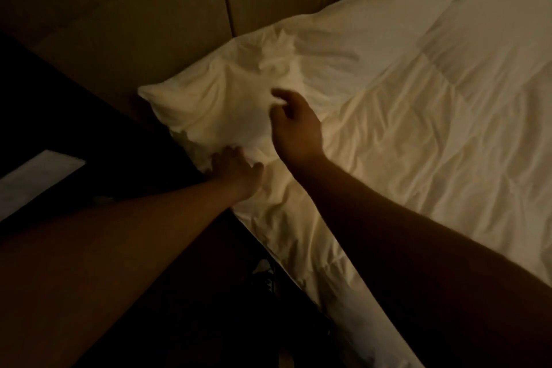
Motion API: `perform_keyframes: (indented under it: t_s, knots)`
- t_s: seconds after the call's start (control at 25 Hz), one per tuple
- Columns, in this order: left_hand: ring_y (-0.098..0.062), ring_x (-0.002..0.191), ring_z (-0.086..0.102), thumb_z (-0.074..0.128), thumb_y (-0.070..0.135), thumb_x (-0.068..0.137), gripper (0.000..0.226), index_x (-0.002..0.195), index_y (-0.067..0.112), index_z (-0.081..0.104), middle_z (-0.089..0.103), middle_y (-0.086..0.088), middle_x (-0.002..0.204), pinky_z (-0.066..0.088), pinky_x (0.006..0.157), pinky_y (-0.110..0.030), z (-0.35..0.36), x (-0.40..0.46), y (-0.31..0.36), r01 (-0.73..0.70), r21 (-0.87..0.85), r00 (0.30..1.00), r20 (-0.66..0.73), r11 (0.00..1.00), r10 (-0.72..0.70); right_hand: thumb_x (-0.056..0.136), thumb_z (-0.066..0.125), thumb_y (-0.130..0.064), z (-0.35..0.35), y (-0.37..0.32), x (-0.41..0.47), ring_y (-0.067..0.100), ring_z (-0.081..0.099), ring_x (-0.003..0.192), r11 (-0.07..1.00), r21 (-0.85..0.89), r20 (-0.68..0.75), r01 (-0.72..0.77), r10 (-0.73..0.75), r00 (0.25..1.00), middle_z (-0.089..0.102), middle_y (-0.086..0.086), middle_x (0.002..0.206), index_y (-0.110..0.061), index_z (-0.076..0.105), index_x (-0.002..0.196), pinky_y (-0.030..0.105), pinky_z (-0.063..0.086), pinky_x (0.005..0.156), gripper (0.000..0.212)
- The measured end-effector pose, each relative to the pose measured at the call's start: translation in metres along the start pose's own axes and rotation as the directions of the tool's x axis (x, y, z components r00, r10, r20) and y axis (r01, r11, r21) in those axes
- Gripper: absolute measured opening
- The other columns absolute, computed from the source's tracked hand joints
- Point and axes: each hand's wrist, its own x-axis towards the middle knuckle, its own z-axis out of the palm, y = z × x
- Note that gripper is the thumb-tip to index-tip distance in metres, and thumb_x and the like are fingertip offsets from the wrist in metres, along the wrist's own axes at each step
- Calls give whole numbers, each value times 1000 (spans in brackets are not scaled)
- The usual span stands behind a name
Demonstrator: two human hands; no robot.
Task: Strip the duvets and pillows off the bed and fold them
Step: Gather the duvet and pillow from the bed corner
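Dimly lit: white pillow (215, 104), creased, dented centre. Left hand (236, 169) grips its 6 o'clock edge. Right hand (295, 125) hovers, fingers loose, at 3 o'clock.

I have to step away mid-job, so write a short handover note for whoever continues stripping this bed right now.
Left hand: at the near edge of the pillow; the grip is too dim to confirm.
Right hand: over the pillow, fingers loosely curled, holding nothing.
The pillow lies against the headboard at the bed's corner; the duvet is spread over the bed, rumpled.
Done: nothing stripped or folded that shows.
Left: lift off the pillow, pull off the duvet, fold both.
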Motion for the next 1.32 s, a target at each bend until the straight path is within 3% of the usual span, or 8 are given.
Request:
perform_keyframes:
  t_s: [0.12, 0.28, 0.52, 0.72, 0.84, 1.04, 1.16, 1.32]
  knots:
    - [-36, 140, 23, 46, 55, 84, 82, 150, 12, 24, 22, -14, 155, 26, 114, -46, 28, 33, 7, 130, -126, 991, 21, 983, -129, 85, 58, -55, -30, 110, -22, 31, 34, 131, 764, -535, -201, -360, 298, 933, 36, 13, 144, -20, 29, 147, 52, 29, 111, 77]
    - [-37, 140, 27, 60, 70, 75, 106, 153, 13, 16, 21, -12, 156, 30, 111, -46, 73, 62, 37, 321, -575, 941, 101, 753, -324, 72, 56, -75, -24, 197, -34, 35, 7, 144, 580, -641, -178, -503, 525, 832, 9, 9, 156, -26, 1, 150, 65, -2, 111, 107]
    - [-39, 129, 43, 50, 60, 89, 79, 150, 15, 27, 35, -13, 150, 47, 96, -57, 103, 113, 13, 291, -820, 891, 44, 492, -453, 89, 35, -70, 0, 239, -9, 36, 51, 111, 612, -694, -283, -379, 252, 925, 57, 11, 119, -19, 51, 121, 47, 37, 93, 62]
    - [-39, 130, 43, 47, 44, 98, 68, 145, -3, 32, 38, -25, 147, 36, 104, -41, 119, 72, -68, 511, -590, 825, 132, 625, -549, 91, 45, -55, 49, 208, -58, 34, 65, 83, 704, -686, -188, -183, 72, 980, 69, 6, 91, -22, 66, 106, 38, 48, 68, 42]
    - [-39, 134, 38, 46, 26, 102, 54, 141, -10, 33, 33, -24, 151, 32, 107, -40, 136, 53, -81, 667, -582, 726, 369, 465, -580, 77, 46, -50, 73, 217, -111, 32, 65, 65, 691, -717, -35, -93, 97, 995, 67, 4, 75, -21, 69, 88, 35, 47, 55, 38]
    - [-34, 133, 43, 36, 10, 102, 42, 141, -6, 37, 41, -20, 147, 42, 91, -34, 89, 34, -36, 631, -423, 747, 559, 650, -361, 83, 35, -56, 54, 247, -116, 29, 57, 99, 609, -793, 167, -20, 249, 954, 58, 1, 104, -23, 63, 103, 38, 42, 83, 48]
    - [-33, 144, 20, 51, 32, 92, 70, 150, 5, 22, 21, -15, 157, 24, 114, -39, 49, 52, -11, 284, -470, 944, -15, 836, -329, 89, 60, -37, 44, 215, -64, 30, 54, 103, 851, -519, 49, -85, 130, 990, 56, 9, 108, -10, 59, 110, 36, 42, 87, 34]
    - [-32, 138, 25, 66, 62, 70, 99, 149, 24, 21, 25, -6, 154, 25, 110, -47, 13, 93, 9, -129, -104, 902, -424, 986, 74, 76, 65, -65, 36, 151, 51, 23, 61, 105, 945, -94, -288, -312, 274, 918, 62, -3, 106, -15, 51, 127, 36, 49, 94, 72]
